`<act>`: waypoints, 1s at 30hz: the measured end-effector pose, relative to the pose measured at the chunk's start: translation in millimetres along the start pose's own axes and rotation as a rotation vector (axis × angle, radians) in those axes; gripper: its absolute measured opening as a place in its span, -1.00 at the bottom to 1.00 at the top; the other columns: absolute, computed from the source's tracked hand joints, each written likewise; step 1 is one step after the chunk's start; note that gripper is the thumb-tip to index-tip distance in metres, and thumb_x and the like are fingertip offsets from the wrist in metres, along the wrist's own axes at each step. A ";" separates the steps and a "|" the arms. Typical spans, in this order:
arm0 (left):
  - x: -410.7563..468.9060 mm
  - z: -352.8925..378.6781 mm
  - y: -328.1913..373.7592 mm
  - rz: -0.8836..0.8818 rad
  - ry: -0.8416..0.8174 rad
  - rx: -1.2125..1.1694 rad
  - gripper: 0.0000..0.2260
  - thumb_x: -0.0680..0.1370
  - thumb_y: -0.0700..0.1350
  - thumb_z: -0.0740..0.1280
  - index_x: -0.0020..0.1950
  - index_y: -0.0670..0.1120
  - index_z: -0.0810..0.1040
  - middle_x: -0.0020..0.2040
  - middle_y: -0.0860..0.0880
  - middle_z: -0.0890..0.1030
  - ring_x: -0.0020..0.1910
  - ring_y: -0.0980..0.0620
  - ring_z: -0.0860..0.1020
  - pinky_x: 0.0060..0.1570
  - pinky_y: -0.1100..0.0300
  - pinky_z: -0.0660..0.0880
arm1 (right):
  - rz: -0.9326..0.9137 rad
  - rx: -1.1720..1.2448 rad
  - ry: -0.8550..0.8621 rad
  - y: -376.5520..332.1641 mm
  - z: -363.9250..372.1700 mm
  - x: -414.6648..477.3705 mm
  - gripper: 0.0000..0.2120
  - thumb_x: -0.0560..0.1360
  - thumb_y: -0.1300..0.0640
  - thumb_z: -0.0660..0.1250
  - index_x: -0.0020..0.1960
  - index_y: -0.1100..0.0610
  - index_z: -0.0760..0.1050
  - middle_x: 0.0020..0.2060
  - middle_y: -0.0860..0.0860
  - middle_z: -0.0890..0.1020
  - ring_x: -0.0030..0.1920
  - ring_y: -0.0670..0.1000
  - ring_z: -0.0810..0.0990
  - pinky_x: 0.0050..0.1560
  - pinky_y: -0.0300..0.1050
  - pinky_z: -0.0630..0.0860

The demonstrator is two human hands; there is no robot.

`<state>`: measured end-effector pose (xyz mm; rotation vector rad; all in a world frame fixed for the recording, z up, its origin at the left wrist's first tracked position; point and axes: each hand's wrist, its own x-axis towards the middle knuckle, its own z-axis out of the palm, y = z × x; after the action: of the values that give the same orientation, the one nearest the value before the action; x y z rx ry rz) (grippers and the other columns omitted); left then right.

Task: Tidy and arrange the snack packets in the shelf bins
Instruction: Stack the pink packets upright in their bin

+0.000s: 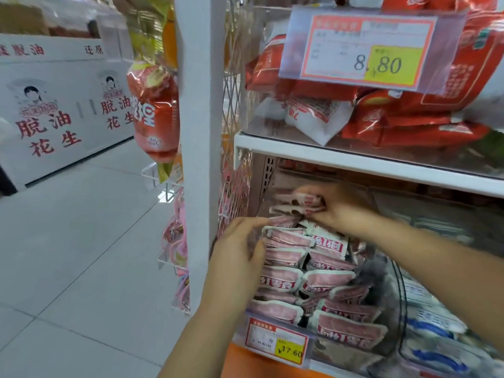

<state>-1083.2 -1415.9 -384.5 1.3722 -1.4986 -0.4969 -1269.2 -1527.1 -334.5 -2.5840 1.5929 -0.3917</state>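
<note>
Packets (308, 271): stacked in lower bin (392, 309) | Left hand (240, 257): your fingers spread flat against stack side, bracing it | Right hand (338, 208): your fingers pinch several packets at stack top, ready to seat flush

Pink-and-white snack packets (297, 271) with red lettering fill the lower bin; above them sit bright red-orange bags (425, 115). Price tags (365, 49) show orange borders and yellow patches. The shelf frame (200, 105) is white, the floor (68, 241) pale grey tile.
</note>
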 end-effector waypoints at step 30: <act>3.9 6.3 -3.5 0.024 0.106 -0.004 -0.70 0.53 -0.30 0.29 0.07 0.09 0.58 0.03 0.17 0.54 0.00 0.27 0.51 0.04 0.44 0.41 | 0.098 0.194 0.135 0.6 26.1 76.8 -0.75 0.61 0.15 0.15 0.01 0.26 0.55 -0.04 0.12 0.62 -0.01 0.11 0.57 0.00 -0.10 0.43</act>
<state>-1086.3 -1422.3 -388.4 1.3548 -1.4256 -0.4056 -1230.2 -1597.3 -346.4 -2.3709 1.6243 -0.6882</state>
